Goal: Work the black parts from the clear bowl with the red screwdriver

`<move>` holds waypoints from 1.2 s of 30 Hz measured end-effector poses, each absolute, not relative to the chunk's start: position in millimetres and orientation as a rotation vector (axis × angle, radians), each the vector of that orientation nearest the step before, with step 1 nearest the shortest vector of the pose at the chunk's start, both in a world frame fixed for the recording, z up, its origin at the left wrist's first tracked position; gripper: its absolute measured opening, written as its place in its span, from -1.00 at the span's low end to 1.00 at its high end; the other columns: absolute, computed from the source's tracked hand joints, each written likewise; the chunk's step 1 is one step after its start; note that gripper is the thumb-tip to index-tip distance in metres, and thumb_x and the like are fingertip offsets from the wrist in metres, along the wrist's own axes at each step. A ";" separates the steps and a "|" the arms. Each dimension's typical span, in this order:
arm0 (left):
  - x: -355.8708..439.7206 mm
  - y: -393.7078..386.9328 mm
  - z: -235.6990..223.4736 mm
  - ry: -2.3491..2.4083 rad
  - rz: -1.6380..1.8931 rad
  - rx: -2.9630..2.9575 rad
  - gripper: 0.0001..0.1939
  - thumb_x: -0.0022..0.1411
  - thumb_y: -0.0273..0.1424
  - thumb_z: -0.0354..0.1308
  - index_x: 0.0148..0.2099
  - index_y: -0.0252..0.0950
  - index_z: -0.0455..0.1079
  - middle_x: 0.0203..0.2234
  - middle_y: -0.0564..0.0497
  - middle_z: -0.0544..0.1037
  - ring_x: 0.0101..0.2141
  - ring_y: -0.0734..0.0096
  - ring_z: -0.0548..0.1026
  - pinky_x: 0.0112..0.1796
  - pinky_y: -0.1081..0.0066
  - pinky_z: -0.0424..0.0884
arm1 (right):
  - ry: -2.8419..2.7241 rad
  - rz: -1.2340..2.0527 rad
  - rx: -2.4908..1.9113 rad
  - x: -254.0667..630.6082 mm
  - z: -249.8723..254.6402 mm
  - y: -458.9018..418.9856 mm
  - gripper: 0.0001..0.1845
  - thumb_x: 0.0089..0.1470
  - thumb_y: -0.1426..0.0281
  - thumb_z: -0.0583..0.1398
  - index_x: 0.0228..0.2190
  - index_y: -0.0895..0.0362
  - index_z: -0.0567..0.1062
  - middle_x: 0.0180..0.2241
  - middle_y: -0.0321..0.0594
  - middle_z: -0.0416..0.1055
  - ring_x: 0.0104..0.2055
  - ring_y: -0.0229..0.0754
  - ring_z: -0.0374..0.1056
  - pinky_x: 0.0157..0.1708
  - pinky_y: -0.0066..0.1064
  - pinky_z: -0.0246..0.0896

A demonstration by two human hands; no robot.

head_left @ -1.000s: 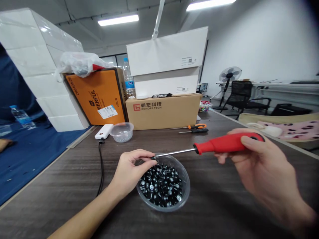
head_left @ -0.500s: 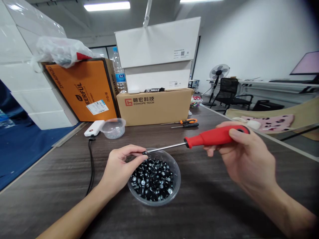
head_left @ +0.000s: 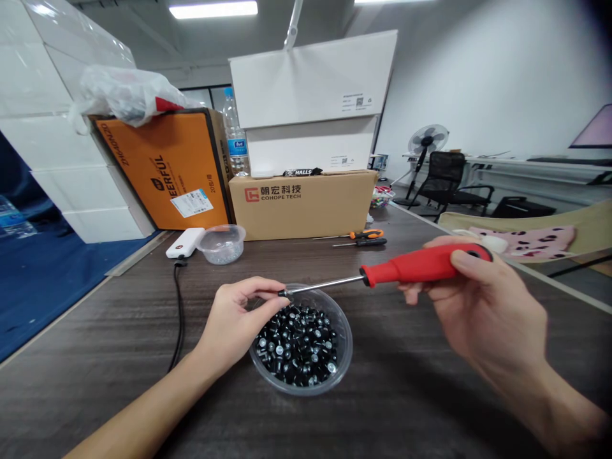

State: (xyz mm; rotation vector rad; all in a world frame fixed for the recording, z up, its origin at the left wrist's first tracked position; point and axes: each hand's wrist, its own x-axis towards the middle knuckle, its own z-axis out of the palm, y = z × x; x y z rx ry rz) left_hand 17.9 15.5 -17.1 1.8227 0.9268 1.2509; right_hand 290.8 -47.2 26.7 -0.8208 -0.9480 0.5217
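Observation:
My right hand (head_left: 492,299) is wrapped round the red handle of a screwdriver (head_left: 411,266), its thumb lying along the top. The metal shaft points left, level, over the rim of a clear plastic bowl (head_left: 347,344). At the shaft's tip, my left hand (head_left: 243,312) pinches a small black cylindrical part (head_left: 282,293) between thumb and fingers. Tip and part meet there, partly covered by the fingers. Many small black parts with silvery ends (head_left: 301,347) fill the bowl just below.
Behind the left hand stand a clear tub (head_left: 222,245) with small metal pieces and a white device (head_left: 185,243) with a black cable (head_left: 180,312). Two screwdrivers (head_left: 366,239) lie before a brown carton (head_left: 306,210). An orange box (head_left: 162,172) stands at the back left.
The view has shifted slightly, so everything sits a little further right. Both hands keep the same hold, with the screwdriver tip still at the black part.

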 end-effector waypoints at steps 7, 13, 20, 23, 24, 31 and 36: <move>18.5 16.5 -18.2 0.922 1.276 1.819 -0.87 0.11 -0.40 0.38 -0.23 -0.25 0.62 -0.45 0.06 0.67 -0.39 0.45 0.63 -0.28 0.55 0.53 | -0.968 0.561 -0.840 289.4 26.4 -49.9 -0.73 -0.08 0.27 0.32 -0.32 0.14 0.51 -0.55 -0.15 0.50 -0.62 -0.02 0.40 -0.71 -0.28 0.29; 18.8 16.8 -18.0 0.900 1.304 1.827 -0.87 0.10 -0.42 0.39 -0.24 -0.23 0.62 -0.45 0.09 0.68 -0.40 0.51 0.63 -0.31 0.64 0.52 | -0.966 0.543 -0.831 287.6 27.9 -51.3 -0.77 -0.07 0.28 0.31 -0.35 0.14 0.51 -0.58 -0.16 0.49 -0.65 -0.05 0.37 -0.71 -0.29 0.27; 15.9 17.7 -18.2 0.870 1.343 1.916 -0.90 0.13 -0.46 0.37 -0.25 -0.23 0.62 -0.45 0.10 0.68 -0.42 0.54 0.63 -0.31 0.66 0.53 | -1.005 0.562 -0.836 288.3 25.1 -51.8 -0.77 -0.03 0.28 0.30 -0.31 0.13 0.49 -0.55 -0.13 0.51 -0.59 0.00 0.43 -0.70 -0.28 0.30; 15.3 17.9 -18.8 0.865 1.354 1.954 -0.89 0.14 -0.47 0.37 -0.24 -0.23 0.62 -0.42 0.10 0.68 -0.40 0.53 0.63 -0.29 0.65 0.53 | -1.032 0.546 -0.848 290.7 24.0 -51.0 -0.76 -0.03 0.32 0.32 -0.29 0.10 0.46 -0.56 -0.17 0.51 -0.61 0.00 0.44 -0.71 -0.31 0.30; 15.2 17.8 -18.8 0.863 1.355 1.964 -0.89 0.13 -0.47 0.37 -0.24 -0.23 0.62 -0.42 0.10 0.68 -0.40 0.53 0.63 -0.29 0.65 0.53 | -1.036 0.540 -0.852 291.4 23.9 -50.4 -0.76 -0.04 0.33 0.33 -0.29 0.09 0.45 -0.56 -0.19 0.51 -0.61 0.01 0.44 -0.72 -0.31 0.30; 15.2 16.2 -19.0 0.841 1.363 1.986 -0.88 0.14 -0.47 0.37 -0.22 -0.23 0.62 -0.40 0.09 0.69 -0.39 0.50 0.65 -0.28 0.62 0.55 | -1.005 0.483 -0.820 293.0 23.2 -47.1 -0.83 -0.07 0.37 0.32 -0.38 0.09 0.46 -0.55 -0.29 0.47 -0.66 -0.06 0.41 -0.76 -0.33 0.29; 14.3 16.5 -19.4 0.834 1.360 2.009 -0.88 0.14 -0.49 0.37 -0.23 -0.23 0.61 -0.40 0.10 0.68 -0.40 0.51 0.64 -0.28 0.61 0.56 | -0.977 0.470 -0.783 294.4 24.0 -47.2 -0.86 -0.09 0.39 0.31 -0.39 0.09 0.49 -0.53 -0.29 0.46 -0.66 -0.07 0.40 -0.78 -0.32 0.28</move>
